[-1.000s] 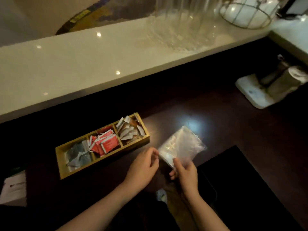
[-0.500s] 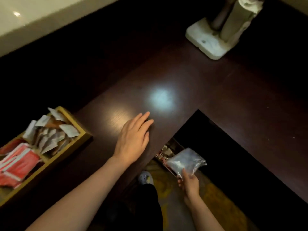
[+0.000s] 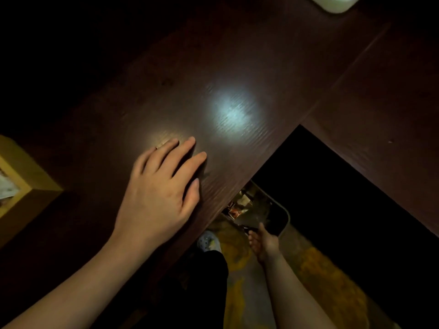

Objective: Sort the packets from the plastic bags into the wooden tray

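Left hand (image 3: 156, 195) lies flat and empty on the dark counter (image 3: 237, 67), right hand (image 3: 263, 243) reaches below it toward a bin (image 3: 282, 219), grip unclear, so sorting into the wooden tray (image 3: 26, 176) looks mostly finished.

Person, head view. Both forearms bare, no sleeves in sight. Left hand (image 3: 156, 198): thin ring on one finger. Right hand (image 3: 264, 243): no ring or band visible. Dark trouser leg (image 3: 204, 288); pale perforated clog-style shoe (image 3: 208, 241) just above its hem.

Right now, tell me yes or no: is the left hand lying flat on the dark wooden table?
Yes. The left hand lies palm down, fingers spread, on the dark wooden table near its front edge.
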### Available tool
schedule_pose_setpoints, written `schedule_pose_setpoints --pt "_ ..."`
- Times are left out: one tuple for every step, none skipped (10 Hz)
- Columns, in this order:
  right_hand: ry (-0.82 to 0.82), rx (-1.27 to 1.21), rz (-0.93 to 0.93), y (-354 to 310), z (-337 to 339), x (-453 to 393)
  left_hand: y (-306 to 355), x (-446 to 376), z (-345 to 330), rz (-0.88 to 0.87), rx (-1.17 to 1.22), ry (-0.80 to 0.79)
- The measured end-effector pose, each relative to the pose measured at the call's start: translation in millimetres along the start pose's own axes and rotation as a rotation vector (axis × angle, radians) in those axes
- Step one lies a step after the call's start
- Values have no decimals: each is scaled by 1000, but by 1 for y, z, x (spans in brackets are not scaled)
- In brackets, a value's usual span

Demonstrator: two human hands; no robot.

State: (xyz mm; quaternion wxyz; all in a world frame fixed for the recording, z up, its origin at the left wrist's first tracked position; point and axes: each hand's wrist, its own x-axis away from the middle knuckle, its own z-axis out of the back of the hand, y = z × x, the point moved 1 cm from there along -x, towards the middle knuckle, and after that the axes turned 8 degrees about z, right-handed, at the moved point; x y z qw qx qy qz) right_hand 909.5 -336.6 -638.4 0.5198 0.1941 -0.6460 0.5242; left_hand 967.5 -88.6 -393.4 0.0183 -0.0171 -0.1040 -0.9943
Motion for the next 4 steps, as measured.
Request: schedule_pose_setpoints --pt "2 19 -28 1 3 1 0 0 -1 -3 2 -1" --pt "4 54 39 -17 3 18 1 0 1 0 8 -7" --pt "-23 59 375 -71 -4 58 0 2 0 -17 -2 13" --pt "-78 -34 768 -151 -6 143 2 0 4 4 -1 -7"
